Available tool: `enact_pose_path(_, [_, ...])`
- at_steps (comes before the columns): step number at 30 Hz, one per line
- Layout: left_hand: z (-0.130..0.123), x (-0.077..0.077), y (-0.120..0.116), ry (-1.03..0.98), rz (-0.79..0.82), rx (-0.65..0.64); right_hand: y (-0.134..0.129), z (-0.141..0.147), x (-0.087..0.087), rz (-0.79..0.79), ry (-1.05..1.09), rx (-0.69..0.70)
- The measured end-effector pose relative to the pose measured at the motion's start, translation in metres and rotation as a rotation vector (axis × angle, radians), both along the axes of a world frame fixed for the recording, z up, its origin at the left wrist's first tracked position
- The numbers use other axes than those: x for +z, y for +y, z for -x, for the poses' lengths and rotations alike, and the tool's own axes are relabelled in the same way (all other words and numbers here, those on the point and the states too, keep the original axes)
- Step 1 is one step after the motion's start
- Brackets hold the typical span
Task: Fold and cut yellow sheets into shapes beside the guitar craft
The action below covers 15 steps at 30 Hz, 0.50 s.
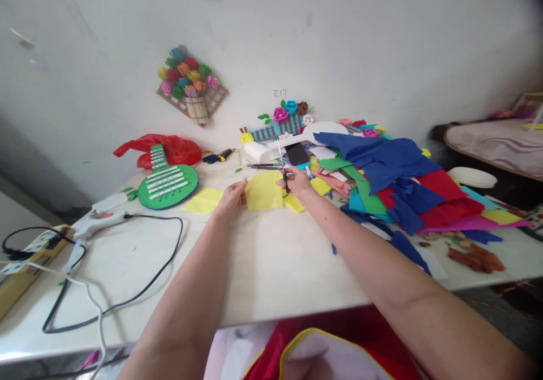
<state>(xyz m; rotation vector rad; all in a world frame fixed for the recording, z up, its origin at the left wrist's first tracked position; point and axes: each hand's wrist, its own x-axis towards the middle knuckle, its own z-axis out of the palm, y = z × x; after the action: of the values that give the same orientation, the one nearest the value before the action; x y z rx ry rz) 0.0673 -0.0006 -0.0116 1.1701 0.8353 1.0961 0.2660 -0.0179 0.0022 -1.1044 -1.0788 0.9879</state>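
Between my hands a yellow square of thin craft sheet (264, 190) is held up over the white table. My left hand (234, 196) pinches its left edge. Black-handled scissors (285, 183) are gripped in my right hand (297, 182), blades pointing up and away from me; its fingertips also come to the sheet's right edge. Another yellow piece (203, 201) lies flat on the table to the left of my left hand. More yellow scraps (294, 202) lie under and beside my right hand.
A green paper guitar (168, 186) and a hot glue gun (99, 223) with a looping black cord lie left, near a power strip (29, 261). Coloured sheets, mostly blue (377, 159), pile up on the right. Pliers (218, 155) and a phone (297, 154) lie at the back.
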Motion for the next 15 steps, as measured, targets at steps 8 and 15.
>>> enact_pose_path(8, [-0.001,-0.008,-0.004,-0.055,-0.047,-0.259,0.002,-0.002,-0.002,0.009,0.009,-0.017])
enact_pose_path(15, [0.0,-0.016,0.013,0.041,-0.063,0.127,0.005,-0.008,0.001,0.008,0.023,-0.049])
